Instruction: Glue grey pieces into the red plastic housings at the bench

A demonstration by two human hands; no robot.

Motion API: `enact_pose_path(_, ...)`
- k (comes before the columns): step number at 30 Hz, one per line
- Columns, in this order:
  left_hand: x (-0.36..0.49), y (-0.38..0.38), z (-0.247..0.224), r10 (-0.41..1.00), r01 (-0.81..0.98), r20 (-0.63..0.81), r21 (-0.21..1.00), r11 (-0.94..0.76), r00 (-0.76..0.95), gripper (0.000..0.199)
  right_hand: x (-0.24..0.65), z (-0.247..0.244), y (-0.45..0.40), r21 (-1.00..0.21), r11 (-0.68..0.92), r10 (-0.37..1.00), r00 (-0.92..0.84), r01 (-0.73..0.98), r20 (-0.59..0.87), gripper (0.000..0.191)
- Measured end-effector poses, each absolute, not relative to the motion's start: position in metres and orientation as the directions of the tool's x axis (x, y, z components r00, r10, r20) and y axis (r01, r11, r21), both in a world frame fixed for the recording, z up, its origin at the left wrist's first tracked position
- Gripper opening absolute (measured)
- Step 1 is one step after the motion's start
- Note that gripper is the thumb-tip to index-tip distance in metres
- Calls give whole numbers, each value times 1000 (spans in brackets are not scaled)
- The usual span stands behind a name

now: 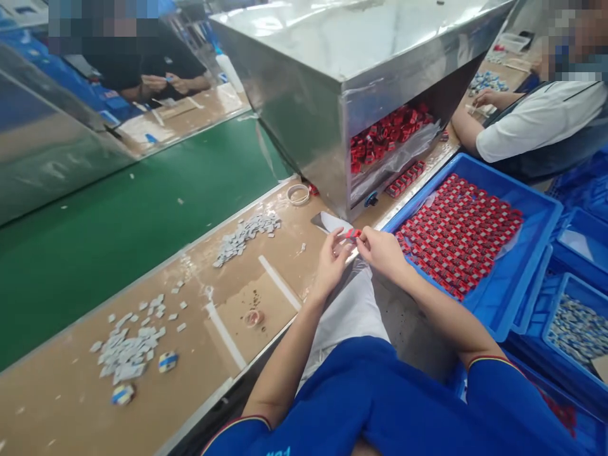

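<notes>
**Red packet pinched between both hands, lying crosswise**

Left hand [330, 263] and right hand [380, 248] close together, over the near edge of the tan bench [47, 392]. Grip narrow: fingertips of both hands closed on one small red packet [352, 234], left hand at its left end, right hand at its right. Packet sits in the gap between the hands. Long axis runs crosswise to the view, hand to hand, rising slightly toward the right hand. Blue sleeves [380, 405] come in below the grip.

Just past the fingers, a pale flat piece [330, 221] lies on the bench; what it is, hard to tell. To the left of the grip, a heap of grey-white pieces [247, 237]; further left and nearer the person, a second heap [126, 351], with two blue-and-yellow pieces [168, 361] [122, 394] beside it. Tape roll [298, 194] beyond the first heap.

Right of the grip, a blue crate [536, 215] holds rows of red packets [456, 237], its edge near the right hand. Beyond the grip, a steel hopper [304, 63] with more red packets [387, 136] in its open side. Green belt [118, 215] along the bench's far side. Far right, a co-worker's hand [489, 98] rests at the bench, white sleeve [536, 120] above it.
</notes>
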State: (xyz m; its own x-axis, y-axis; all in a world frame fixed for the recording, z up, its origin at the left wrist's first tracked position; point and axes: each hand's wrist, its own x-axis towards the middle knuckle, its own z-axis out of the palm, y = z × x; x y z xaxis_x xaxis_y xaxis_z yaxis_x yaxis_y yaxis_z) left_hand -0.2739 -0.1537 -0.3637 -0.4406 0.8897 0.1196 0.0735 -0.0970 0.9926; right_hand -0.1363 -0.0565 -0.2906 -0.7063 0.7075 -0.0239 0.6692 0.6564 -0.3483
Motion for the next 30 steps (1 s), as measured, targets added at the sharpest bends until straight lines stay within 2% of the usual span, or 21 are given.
enact_pose_path(3,-258,-117,-392,929,367,82,928,61,-361,38,-142,-306,7,-260,543,813,-577,799,-76,23)
enact_pose_path(5,-248,-98,-403,957,491,92,869,59,-277,29,-146,-320,46,-226,481,856,-510,847,-87,27)
enact_pose_path(7,-238,-79,-407,969,533,109,846,27,-222,25,-150,-334,78,-219,452,873,-480,865,-92,28)
enact_pose_path(11,-217,-37,-406,984,638,103,770,13,-144,45,-149,-361,120,-286,492,848,-527,823,-58,20)
enact_pose_path(13,-207,-16,-405,990,737,34,672,77,-134,57,-141,-370,138,-342,518,835,-550,784,6,21)
enact_pose_path(15,-199,2,-406,986,820,-42,551,159,-163,65,-128,-376,164,-392,509,852,-513,766,104,31)
enact_pose_path(18,-191,25,-410,972,869,-66,438,230,-224,69,-108,-384,218,-452,442,897,-375,775,233,46)
enact_pose_path(20,-186,37,-414,972,886,-47,402,231,-232,70,-101,-393,257,-487,403,913,-307,775,268,50)
enact_pose_path(26,-177,78,-421,972,899,-13,378,223,-235,75,-107,-431,328,-519,368,928,-265,772,264,56)
enact_pose_path(30,-176,116,-416,982,911,-26,371,182,-186,82,-101,-438,363,-510,353,931,-242,785,272,57)
